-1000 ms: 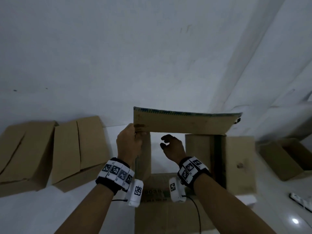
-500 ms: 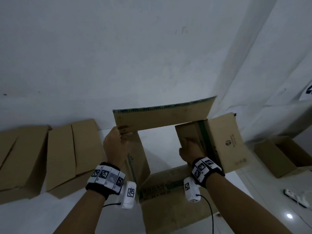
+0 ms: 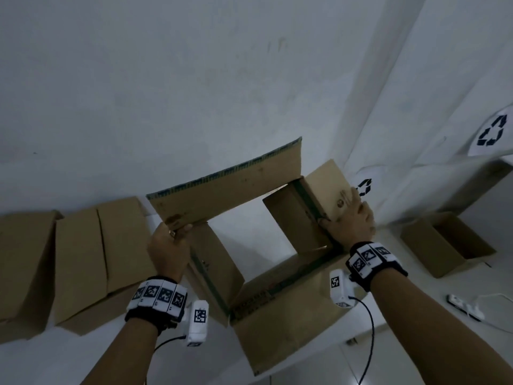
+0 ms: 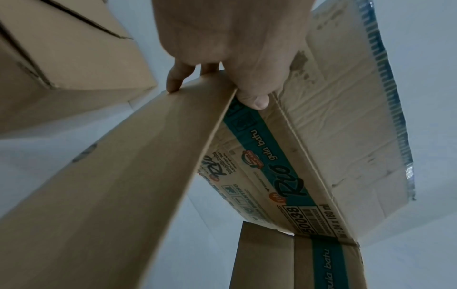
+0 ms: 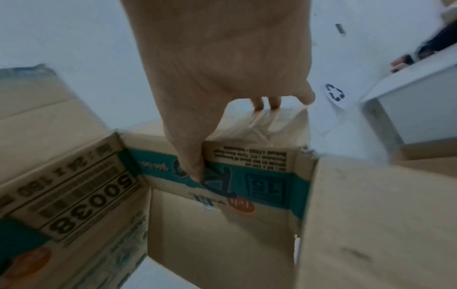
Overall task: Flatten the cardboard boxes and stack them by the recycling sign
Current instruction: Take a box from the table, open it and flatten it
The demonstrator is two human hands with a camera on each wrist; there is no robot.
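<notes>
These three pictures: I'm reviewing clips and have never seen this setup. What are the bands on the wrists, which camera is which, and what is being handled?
No machine here: a person works bare-handed, wearing marker bands with a small camera under each wrist. The wide picture comes from a head camera looking down; the other two look along each hand. The left hand pinches a corner of the opened printed box, thumb inside. The right hand grips the opposite side flap. The box has both ends open, so the floor shows through. More cardboard boxes lie at left, an open box at right, and a recycling sign hangs on the wall.
</notes>
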